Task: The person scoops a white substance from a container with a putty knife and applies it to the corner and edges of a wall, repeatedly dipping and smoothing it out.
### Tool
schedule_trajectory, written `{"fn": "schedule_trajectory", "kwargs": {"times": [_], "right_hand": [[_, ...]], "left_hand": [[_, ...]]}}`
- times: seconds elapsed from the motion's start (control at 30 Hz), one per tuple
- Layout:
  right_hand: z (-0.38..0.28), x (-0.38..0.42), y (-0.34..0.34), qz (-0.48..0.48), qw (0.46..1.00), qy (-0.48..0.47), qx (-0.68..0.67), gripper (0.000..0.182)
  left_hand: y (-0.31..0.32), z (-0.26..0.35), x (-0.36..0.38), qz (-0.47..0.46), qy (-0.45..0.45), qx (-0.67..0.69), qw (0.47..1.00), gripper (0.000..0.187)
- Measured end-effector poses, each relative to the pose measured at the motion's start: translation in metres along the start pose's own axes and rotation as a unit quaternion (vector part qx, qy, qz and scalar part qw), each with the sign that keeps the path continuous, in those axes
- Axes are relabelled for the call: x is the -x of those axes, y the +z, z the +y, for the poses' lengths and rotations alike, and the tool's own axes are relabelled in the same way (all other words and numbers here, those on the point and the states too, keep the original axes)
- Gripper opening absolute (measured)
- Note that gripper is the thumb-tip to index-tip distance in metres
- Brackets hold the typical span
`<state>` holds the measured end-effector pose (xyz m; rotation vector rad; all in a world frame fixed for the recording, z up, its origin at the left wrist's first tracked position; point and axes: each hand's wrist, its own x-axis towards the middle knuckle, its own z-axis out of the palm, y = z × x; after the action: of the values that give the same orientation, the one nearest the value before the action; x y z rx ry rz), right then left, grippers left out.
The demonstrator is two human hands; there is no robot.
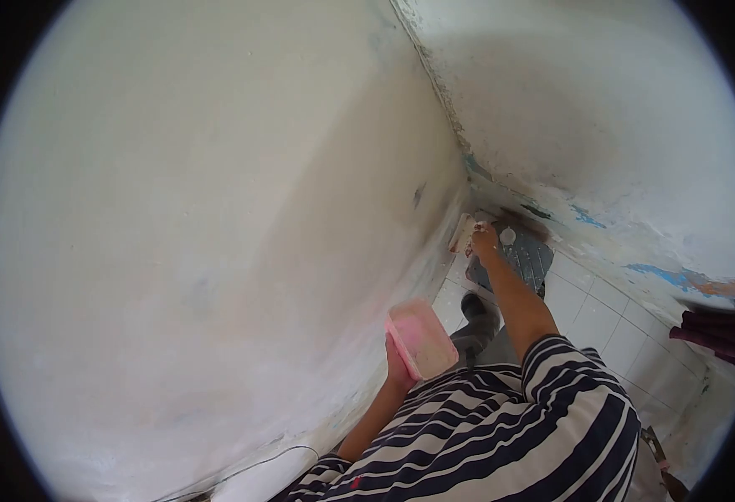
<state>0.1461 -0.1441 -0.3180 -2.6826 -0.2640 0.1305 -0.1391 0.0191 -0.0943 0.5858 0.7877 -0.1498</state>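
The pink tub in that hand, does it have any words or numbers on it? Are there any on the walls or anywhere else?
None can be read.
The pink rectangular plastic tub in the left hand shows no label.
The flat scraper tool under the right hand is too small to tell.
The white plastered wall bears only stains and peeled blue paint.

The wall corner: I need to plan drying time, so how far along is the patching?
Done: the broad wall on the left looks smooth and evenly white. In hand: the right hand presses a putty knife low into the corner, while the left hand holds a pink tray. Left: the adjoining wall shows flaking blue and orange patches and dark stains above the floor tiles.
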Motion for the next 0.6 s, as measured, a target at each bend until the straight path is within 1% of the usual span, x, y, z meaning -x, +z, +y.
{"fn": "schedule_trajectory", "kwargs": {"times": [0.03, 0.1, 0.17, 0.2, 0.23, 0.3, 0.37, 0.43, 0.5, 0.6], "right_hand": [[-0.002, -0.009, 0.001, 0.0, 1.0, 0.002, -0.001, 0.027], [-0.013, -0.044, 0.003, -0.104, 0.99, -0.06, 0.074, 0.027], [-0.041, -0.075, -0.038, -0.093, 0.983, -0.079, 0.136, 0.031], [-0.055, -0.092, -0.058, -0.066, 0.975, 0.092, -0.19, 0.028], [-0.07, -0.106, -0.08, -0.029, 0.835, 0.248, -0.491, 0.025], [-0.095, -0.116, -0.153, 0.016, 0.844, 0.194, -0.499, 0.022], [-0.123, -0.11, -0.258, -0.009, 0.786, 0.135, -0.603, 0.016], [-0.145, -0.109, -0.334, 0.001, 0.774, 0.052, -0.63, 0.015], [-0.168, -0.105, -0.402, -0.01, 0.735, -0.009, -0.678, 0.017], [-0.202, -0.109, -0.477, -0.001, 0.708, -0.124, -0.696, 0.022]], "left_hand": [[0.004, 0.001, 0.002, 0.0, -0.001, -0.002, 1.0, 0.08], [0.008, 0.0, 0.006, 0.007, 0.007, 0.015, 1.0, 0.081], [0.0, -0.001, 0.006, 0.005, 0.003, 0.016, 1.0, 0.08], [-0.002, 0.001, 0.005, 0.002, 0.002, 0.017, 1.0, 0.08], [0.003, 0.004, 0.007, 0.001, 0.005, 0.016, 1.0, 0.08], [0.016, 0.007, 0.015, -0.014, 0.002, 0.019, 1.0, 0.077], [0.016, 0.006, 0.012, -0.013, 0.005, 0.022, 1.0, 0.078], [0.014, 0.005, 0.005, -0.013, 0.009, 0.026, 1.0, 0.078], [0.013, 0.005, 0.0, -0.046, 0.0, 0.027, 0.999, 0.078], [0.033, 0.01, 0.001, -0.045, 0.015, 0.01, 0.999, 0.077]]}}
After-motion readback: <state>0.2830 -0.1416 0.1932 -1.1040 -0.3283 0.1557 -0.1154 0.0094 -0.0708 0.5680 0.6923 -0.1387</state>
